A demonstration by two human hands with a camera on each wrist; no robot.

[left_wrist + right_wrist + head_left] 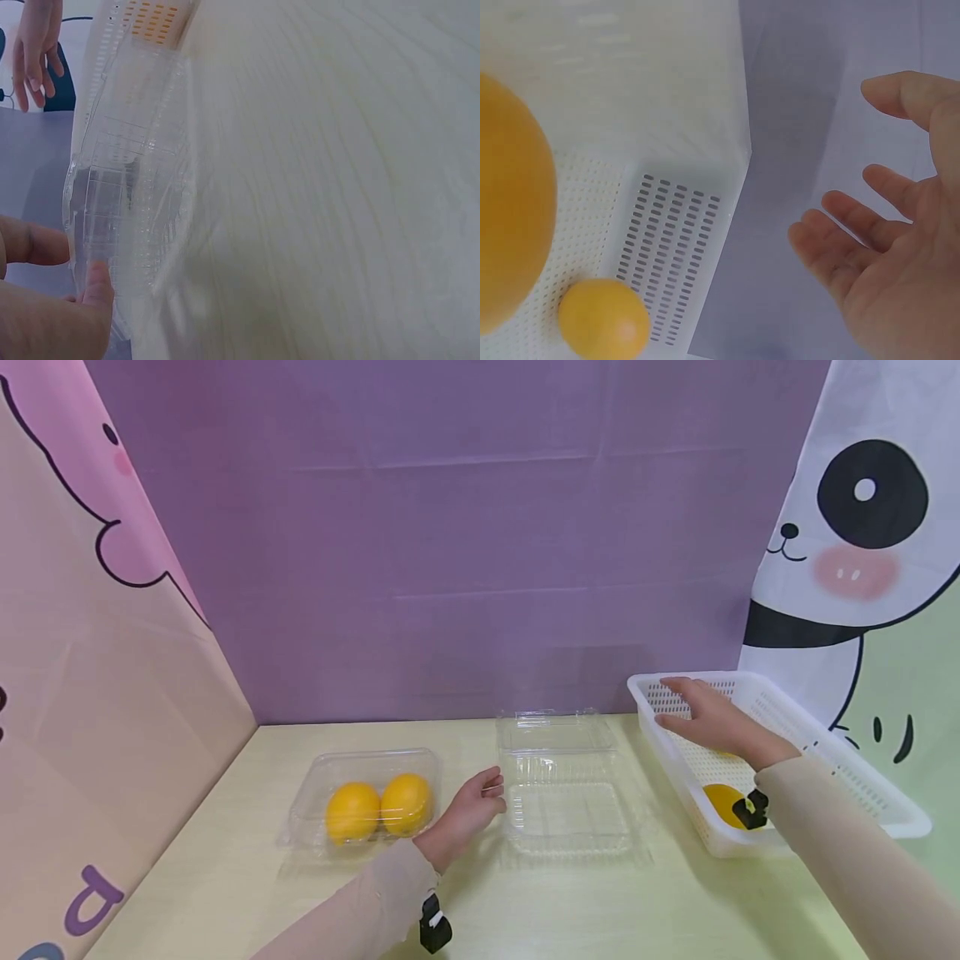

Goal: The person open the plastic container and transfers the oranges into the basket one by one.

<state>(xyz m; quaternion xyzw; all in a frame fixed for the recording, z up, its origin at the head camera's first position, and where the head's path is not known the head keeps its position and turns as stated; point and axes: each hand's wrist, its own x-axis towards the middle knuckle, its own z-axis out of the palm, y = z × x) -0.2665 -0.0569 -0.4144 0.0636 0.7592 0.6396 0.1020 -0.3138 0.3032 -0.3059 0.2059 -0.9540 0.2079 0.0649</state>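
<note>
Just across from me, the left sleeve (367,897) is long, plain beige cloth, lightly creased near its end, and the right sleeve (847,852) matches it, each stopping short of a bare left hand (467,814) and right hand (716,722). A small blocky black device (434,931) with a whitish patch sits at the left wrist; another angular black unit (751,810) is at the right.

Two fruits (353,812) are sitting in the left box (360,763) on the table (570,910). The middle box (567,817) is lying between that and the basket (832,777), which is holding two more fruits (720,802). Behind, a cloth (465,543) is hanging.
</note>
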